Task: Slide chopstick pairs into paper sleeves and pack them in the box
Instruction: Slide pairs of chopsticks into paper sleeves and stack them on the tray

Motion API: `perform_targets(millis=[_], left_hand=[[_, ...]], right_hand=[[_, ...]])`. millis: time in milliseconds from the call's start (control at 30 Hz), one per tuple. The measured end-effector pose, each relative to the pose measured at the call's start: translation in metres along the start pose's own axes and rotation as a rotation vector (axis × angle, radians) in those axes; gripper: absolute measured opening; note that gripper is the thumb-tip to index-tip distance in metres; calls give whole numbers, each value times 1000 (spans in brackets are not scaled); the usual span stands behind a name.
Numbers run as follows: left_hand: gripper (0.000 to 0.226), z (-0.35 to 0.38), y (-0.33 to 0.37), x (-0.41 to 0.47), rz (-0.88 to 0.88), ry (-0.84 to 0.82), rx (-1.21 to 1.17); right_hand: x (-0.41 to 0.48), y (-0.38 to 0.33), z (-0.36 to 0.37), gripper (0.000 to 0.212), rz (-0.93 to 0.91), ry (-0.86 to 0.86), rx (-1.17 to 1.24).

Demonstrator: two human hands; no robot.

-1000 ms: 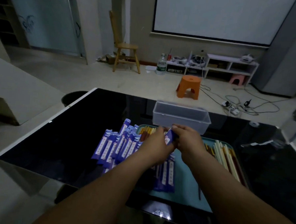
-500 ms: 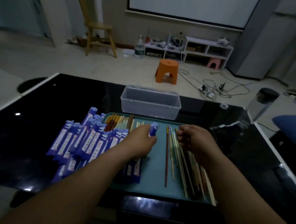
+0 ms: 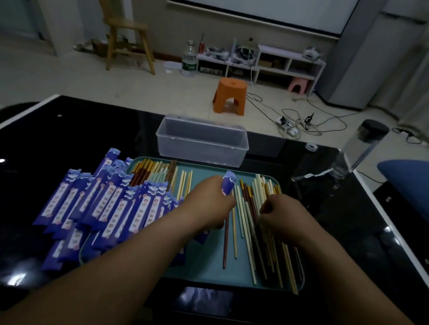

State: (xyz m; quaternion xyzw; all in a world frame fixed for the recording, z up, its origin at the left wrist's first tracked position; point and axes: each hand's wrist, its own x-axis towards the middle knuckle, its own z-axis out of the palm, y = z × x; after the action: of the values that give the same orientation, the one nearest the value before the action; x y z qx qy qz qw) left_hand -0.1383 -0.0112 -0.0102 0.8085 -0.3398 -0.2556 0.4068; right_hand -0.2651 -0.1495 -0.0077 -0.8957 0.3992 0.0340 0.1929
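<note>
Left grip [image 3: 211, 204]: sleeve [image 3: 228, 185]; chopsticks [image 3: 275, 260] in tray [image 3: 203, 268]

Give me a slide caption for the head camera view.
Left hand holds a blue paper sleeve while the right hand curls over loose chopsticks on a teal tray.

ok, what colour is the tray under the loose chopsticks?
Teal. The tray shows best in the head view, on its bare near part.

Blue sleeves [image 3: 111, 206] (white label panels), teal tray [image 3: 202, 271], clear box [image 3: 202, 141], orange stool [image 3: 230, 96].
</note>
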Motion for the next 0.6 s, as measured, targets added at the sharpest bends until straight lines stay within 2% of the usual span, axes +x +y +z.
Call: perform_targets(millis=[300,600], left_hand=[[16,11,2,4,-16,1,20],[12,-2,-3,3,-18,14,-26]], right_hand=[[3,-19,25,23,-24,43,-187],[7,-28,26,20,-13,19,-191]])
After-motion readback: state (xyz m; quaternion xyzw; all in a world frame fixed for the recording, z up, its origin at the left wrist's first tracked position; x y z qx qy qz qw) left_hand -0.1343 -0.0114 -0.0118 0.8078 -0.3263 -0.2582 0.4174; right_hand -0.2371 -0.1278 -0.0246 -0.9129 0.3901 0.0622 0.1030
